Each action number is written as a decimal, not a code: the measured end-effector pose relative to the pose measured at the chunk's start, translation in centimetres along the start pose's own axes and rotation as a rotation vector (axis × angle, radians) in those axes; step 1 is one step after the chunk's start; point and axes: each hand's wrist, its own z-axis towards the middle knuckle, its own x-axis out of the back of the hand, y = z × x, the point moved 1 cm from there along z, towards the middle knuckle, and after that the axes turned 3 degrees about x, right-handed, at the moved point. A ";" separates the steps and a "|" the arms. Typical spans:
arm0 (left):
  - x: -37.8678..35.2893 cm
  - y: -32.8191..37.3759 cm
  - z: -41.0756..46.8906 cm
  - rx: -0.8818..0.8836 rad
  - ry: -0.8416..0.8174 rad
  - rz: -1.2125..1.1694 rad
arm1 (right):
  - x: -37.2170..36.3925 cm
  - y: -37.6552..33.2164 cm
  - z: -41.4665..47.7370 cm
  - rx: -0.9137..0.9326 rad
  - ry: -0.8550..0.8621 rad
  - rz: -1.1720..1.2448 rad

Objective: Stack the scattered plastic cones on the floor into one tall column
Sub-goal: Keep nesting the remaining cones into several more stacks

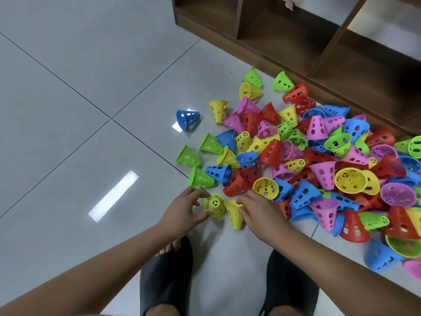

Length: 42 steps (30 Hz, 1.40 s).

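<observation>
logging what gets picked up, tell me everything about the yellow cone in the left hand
The yellow cone looks like glossy plastic, its wall pierced with small holes. Its narrow end, a ring with spokes, faces the camera. The left hand pinches it, close beside the second yellow cone the right hand grips.

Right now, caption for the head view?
Left hand holds one yellow cone, right hand pinches another yellow cone, beside the coloured cone pile.

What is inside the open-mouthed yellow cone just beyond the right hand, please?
Nothing: the open-mouthed yellow cone shows only its own holed wall. What lies beneath it in the pile is covered.
</observation>
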 end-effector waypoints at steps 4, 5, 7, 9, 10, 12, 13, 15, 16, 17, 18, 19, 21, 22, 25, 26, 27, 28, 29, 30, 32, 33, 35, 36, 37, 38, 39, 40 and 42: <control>1.1 0.1 0.1 0.024 0.145 -0.015 | 0.6 0.3 -0.3 0.002 0.022 0.105; 1.5 0.2 0.3 0.042 0.190 -0.018 | 1.0 0.2 -0.4 0.001 0.022 0.140; 2.1 0.3 0.7 0.074 0.263 -0.017 | 1.6 -0.2 -0.5 -0.006 0.023 0.233; 2.6 0.5 1.3 0.106 0.317 -0.023 | 2.1 -0.8 -0.5 -0.060 0.016 0.365; 2.8 0.6 1.6 0.122 0.333 -0.023 | 2.2 -1.1 -0.5 -0.103 0.002 0.443; 3.0 0.6 2.4 0.168 0.324 -0.013 | 1.9 -1.6 -0.2 -0.183 -0.030 0.570; 3.0 0.5 2.7 0.194 0.304 -0.009 | 1.7 -1.8 0.0 -0.211 -0.037 0.611; 3.0 0.2 3.1 0.231 0.264 -0.016 | 1.4 -2.3 0.6 -0.243 -0.043 0.675; 3.0 0.0 3.1 0.245 0.251 -0.028 | 1.2 -2.5 1.0 -0.253 -0.045 0.695; 3.0 -0.1 3.0 0.260 0.246 -0.040 | 1.1 -2.6 1.2 -0.261 -0.046 0.700; 3.2 -0.1 2.9 0.278 0.249 -0.052 | 0.8 -2.6 1.5 -0.274 -0.049 0.696; 3.3 -0.1 2.6 0.295 0.256 -0.065 | 0.6 -2.6 1.7 -0.291 -0.054 0.696; 3.7 0.1 1.9 0.327 0.277 -0.127 | 0.2 -2.3 1.9 -0.339 -0.059 0.723; 3.9 0.3 1.5 0.341 0.287 -0.185 | 0.0 -2.1 1.9 -0.366 -0.057 0.746; 4.3 0.9 0.2 0.365 0.300 -0.375 | -0.1 -1.5 1.7 -0.430 -0.033 0.786; 4.4 1.2 -0.2 0.366 0.298 -0.420 | 0.0 -1.4 1.6 -0.446 -0.024 0.797; 4.5 1.6 -0.6 0.363 0.292 -0.458 | 0.0 -1.3 1.5 -0.460 -0.019 0.818; 4.5 1.9 -0.9 0.358 0.283 -0.493 | 0.1 -1.3 1.4 -0.473 -0.018 0.844; 4.5 2.3 -1.2 0.354 0.270 -0.530 | 0.0 -1.2 1.3 -0.485 -0.018 0.870; 4.5 2.6 -1.4 0.350 0.250 -0.565 | 0.0 -1.1 1.2 -0.500 -0.018 0.890; 4.1 3.3 -1.9 0.330 0.188 -0.607 | -0.1 -0.8 1.0 -0.533 -0.013 0.928; 3.9 3.6 -2.0 0.316 0.155 -0.609 | -0.1 -0.7 0.8 -0.543 -0.003 0.940; 3.3 3.7 -2.0 0.298 0.098 -0.583 | 0.1 -0.3 0.4 -0.550 0.054 0.934; 3.0 3.6 -1.9 0.296 0.072 -0.559 | 0.4 -0.2 0.1 -0.543 0.102 0.906; 2.7 3.5 -1.8 0.299 0.047 -0.532 | 0.8 0.0 -0.1 -0.527 0.153 0.853; 2.3 3.3 -1.6 0.309 0.027 -0.507 | 1.3 0.2 -0.3 -0.506 0.193 0.780; 2.0 3.1 -1.5 0.320 0.012 -0.481 | 1.7 0.5 -0.5 -0.487 0.216 0.701; 1.6 2.8 -1.3 0.333 0.005 -0.454 | 2.1 0.7 -0.7 -0.474 0.225 0.638; 1.0 2.4 -1.0 0.356 0.006 -0.391 | 2.7 1.2 -0.6 -0.472 0.225 0.554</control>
